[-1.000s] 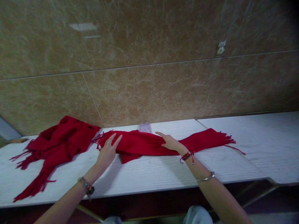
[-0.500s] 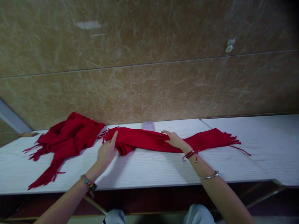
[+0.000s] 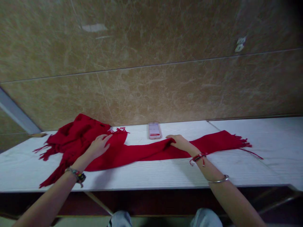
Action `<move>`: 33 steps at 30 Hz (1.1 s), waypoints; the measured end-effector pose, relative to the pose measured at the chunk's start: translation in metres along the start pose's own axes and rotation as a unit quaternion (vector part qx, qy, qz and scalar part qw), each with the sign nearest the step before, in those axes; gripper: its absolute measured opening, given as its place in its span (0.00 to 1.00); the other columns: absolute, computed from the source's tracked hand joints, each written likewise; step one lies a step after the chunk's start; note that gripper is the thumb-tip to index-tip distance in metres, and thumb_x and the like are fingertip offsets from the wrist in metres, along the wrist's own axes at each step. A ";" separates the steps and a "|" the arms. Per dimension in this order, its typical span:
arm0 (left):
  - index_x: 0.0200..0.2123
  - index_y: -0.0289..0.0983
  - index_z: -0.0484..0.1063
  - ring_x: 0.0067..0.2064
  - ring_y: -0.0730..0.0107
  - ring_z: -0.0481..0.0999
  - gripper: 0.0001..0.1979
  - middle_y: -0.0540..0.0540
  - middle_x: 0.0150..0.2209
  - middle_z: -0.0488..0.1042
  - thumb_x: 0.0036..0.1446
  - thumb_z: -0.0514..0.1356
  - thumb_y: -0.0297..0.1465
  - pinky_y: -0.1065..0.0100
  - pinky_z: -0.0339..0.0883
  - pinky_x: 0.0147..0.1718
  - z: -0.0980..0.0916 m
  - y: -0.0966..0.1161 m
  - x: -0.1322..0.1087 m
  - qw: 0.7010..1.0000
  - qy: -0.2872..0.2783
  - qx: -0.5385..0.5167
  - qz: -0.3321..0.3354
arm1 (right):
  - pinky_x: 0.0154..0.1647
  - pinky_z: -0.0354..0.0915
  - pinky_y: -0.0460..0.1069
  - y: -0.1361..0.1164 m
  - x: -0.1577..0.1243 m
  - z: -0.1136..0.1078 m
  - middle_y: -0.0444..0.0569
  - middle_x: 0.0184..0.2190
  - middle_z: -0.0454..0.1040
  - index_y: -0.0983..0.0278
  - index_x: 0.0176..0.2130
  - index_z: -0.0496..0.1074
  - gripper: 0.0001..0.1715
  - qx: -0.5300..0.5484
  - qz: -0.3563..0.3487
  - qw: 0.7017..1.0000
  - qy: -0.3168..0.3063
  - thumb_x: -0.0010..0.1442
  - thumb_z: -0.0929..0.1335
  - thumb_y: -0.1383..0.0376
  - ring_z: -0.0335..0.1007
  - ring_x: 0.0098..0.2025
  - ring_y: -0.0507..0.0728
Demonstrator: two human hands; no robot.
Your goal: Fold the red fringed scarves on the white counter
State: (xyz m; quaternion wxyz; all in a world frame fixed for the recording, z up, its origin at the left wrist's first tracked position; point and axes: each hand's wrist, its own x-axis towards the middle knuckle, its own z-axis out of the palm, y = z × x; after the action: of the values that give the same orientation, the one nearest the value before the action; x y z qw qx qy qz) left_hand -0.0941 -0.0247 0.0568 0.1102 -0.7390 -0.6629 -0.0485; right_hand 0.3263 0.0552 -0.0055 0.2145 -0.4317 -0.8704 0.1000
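Observation:
A long red scarf [image 3: 146, 153] with fringed ends lies stretched across the white table [image 3: 165, 176]. My left hand [image 3: 99, 146] grips its left part, where the cloth spreads wide and one fringed end is turned up toward the wall. Over the middle of the scarf, my right hand [image 3: 181, 144] pinches the far edge between thumb and fingers, raising a small fold. A second red fringed piece of cloth [image 3: 82, 132] is heaped at the left, partly behind my left hand and forearm. Where the two cloths meet is hard to make out.
A phone [image 3: 154, 130] with a lit screen lies behind the scarf, close to the tiled wall [image 3: 151, 91]. Sockets or fittings [image 3: 240, 44] sit on the wall at upper right. My knees [image 3: 205, 217] are below the table's front edge.
My left hand has moved left and slightly down, drawing the scarf's left part out wider toward the heap. The phone, partly covered before, now shows fully. My right hand stays on the scarf's middle.

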 end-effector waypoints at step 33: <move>0.26 0.39 0.69 0.30 0.71 0.69 0.08 0.51 0.28 0.73 0.46 0.50 0.32 0.75 0.60 0.33 0.006 0.047 0.023 0.963 -0.119 -0.139 0.196 | 0.37 0.61 0.46 -0.011 -0.063 -0.046 0.49 0.36 0.73 0.65 0.37 0.72 0.09 -0.160 -0.012 0.987 -0.023 0.58 0.63 0.69 0.68 0.39 0.54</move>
State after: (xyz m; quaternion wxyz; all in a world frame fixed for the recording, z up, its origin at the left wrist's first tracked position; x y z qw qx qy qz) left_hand -0.0451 -0.0058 0.0517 -0.0659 -0.8630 -0.5001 -0.0297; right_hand 0.3735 -0.0017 0.0210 0.1240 -0.4473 -0.8851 -0.0337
